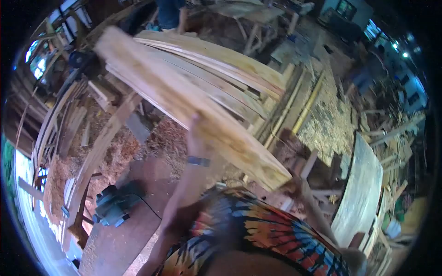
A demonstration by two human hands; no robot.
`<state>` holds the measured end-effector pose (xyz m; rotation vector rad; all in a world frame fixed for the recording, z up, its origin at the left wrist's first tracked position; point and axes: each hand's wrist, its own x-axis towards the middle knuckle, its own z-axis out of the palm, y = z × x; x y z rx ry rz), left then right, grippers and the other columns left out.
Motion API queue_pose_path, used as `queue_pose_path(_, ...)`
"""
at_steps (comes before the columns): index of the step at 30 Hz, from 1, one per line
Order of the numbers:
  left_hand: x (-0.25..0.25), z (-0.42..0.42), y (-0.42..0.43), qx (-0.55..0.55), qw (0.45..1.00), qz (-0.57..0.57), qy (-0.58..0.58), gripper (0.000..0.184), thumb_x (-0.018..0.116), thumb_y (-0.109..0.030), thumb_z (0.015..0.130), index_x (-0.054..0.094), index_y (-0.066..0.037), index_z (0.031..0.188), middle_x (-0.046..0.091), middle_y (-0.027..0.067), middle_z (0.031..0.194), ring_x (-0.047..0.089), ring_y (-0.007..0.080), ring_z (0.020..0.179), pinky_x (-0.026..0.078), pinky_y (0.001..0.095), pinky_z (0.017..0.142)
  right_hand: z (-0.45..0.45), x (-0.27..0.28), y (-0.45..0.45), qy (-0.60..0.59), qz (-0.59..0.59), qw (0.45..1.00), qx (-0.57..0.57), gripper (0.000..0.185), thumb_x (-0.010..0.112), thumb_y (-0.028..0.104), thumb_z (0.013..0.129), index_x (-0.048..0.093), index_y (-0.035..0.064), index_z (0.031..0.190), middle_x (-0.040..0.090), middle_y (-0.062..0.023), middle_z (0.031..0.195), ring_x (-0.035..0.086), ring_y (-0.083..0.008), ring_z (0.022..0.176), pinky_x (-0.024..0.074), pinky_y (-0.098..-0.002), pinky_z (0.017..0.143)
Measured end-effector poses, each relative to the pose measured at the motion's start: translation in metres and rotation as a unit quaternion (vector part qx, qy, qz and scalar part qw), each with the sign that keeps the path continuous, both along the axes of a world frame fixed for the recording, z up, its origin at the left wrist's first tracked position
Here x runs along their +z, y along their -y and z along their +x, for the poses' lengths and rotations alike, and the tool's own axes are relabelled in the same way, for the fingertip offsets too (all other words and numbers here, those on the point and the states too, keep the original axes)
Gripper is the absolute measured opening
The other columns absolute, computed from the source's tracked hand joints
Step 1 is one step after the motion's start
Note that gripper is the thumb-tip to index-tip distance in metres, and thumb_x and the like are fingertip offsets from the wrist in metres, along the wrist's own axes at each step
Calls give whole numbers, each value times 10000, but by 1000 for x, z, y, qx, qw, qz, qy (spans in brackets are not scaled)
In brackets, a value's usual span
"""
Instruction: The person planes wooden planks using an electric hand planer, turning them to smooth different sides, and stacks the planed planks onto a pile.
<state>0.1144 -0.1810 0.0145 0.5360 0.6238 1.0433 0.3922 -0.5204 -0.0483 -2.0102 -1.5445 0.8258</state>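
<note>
A long wooden plank (212, 124) went slantwise from the upper left of the frame to just below the centre, and it was held by both hands. The left hand (195, 125) was clamped on its lower long edge, near the middle; the right hand (297, 184), rather dark, was closed at its lower right end. Behind it, in the upper centre, more boards (221, 60) lay side by side. A green power tool (117, 205) rested on a wide brown board (113, 248) at the lower left.

A yellow pole (308, 104) lies beside pale wood shavings (328, 126).
</note>
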Motion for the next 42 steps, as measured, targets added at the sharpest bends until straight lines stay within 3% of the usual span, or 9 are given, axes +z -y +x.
queue_pose_path(1, -11, -28, -10, -5, 999, 28, 38, 457, 563, -430, 989, 575, -80, 1282, 641, 92, 1107, 636, 226, 992, 556, 410, 862, -19, 51, -34, 71, 72, 995, 12, 724, 842, 197, 751, 504, 0, 1360, 746, -128, 984, 710, -316, 970, 535, -421, 871)
queue_pose_path(2, -6, -44, -9, 28, 998, 38, 42, 432, 585, -409, 978, 589, -76, 1253, 645, 85, 1091, 633, 214, 984, 552, 409, 862, 1, 32, -52, 72, -154, 985, -5, 546, 830, 332, 772, 649, 7, 1172, 732, -182, 982, 713, -317, 934, 551, -432, 824)
queue_pose_path(4, 28, -72, 6, 132, 990, 39, 14, 366, 631, -353, 955, 621, -71, 1189, 654, 72, 1061, 627, 191, 977, 542, 409, 868, 11, 15, -77, 111, -76, 990, 37, 504, 842, 408, 741, 714, 24, 1041, 712, -214, 927, 702, -348, 881, 549, -447, 807)
queue_pose_path(14, 12, -304, 92, 381, 920, 74, 57, 441, 594, -295, 934, 577, -58, 1305, 618, 132, 1273, 581, 302, 1177, 446, 524, 1046, -101, 92, -233, -54, -96, 938, 329, 554, 882, 149, 685, 655, -7, 1166, 740, -144, 1033, 701, -203, 942, 548, -328, 842)
queue_pose_path(20, -89, -431, 207, 652, 717, 110, -219, 601, 511, -511, 987, 437, -126, 1443, 482, 69, 1449, 481, 249, 1282, 389, 451, 1104, -213, 17, -230, -218, -100, 930, 279, 634, 898, 145, 697, 610, -3, 1242, 690, -58, 1099, 646, -147, 999, 532, -313, 907)
queue_pose_path(22, -71, -445, 246, 632, 765, 26, 122, 629, 465, -590, 991, 470, -141, 1430, 539, 64, 1397, 537, 255, 1219, 452, 449, 1043, -238, -12, -228, -144, -93, 922, 347, 625, 870, 233, 769, 580, -18, 1262, 680, -83, 1114, 641, -172, 1027, 527, -331, 905)
queue_pose_path(24, -28, -410, 251, 634, 748, 28, 192, 605, 510, -530, 988, 492, -78, 1390, 601, 103, 1295, 573, 277, 1170, 447, 451, 1045, -218, 1, -241, -178, -94, 922, 332, 604, 851, 312, 800, 580, -25, 1221, 673, -87, 1090, 638, -184, 1014, 516, -350, 903)
queue_pose_path(30, -70, -441, 294, 659, 730, -115, 141, 238, 691, -200, 902, 648, -48, 1081, 716, 56, 950, 691, 224, 904, 573, 438, 863, -242, 26, -255, -115, -209, 885, 399, 561, 802, 460, 830, 596, 16, 1104, 655, -45, 1020, 627, -144, 934, 521, -303, 839)
queue_pose_path(42, -102, -564, 352, 705, 678, -145, 150, 340, 744, -245, 903, 634, -31, 1143, 703, 80, 1023, 673, 187, 930, 531, 328, 897, -418, 58, -186, -155, -186, 868, 433, 449, 887, 258, 684, 701, 1, 1002, 703, -33, 886, 643, -131, 815, 521, -294, 744)
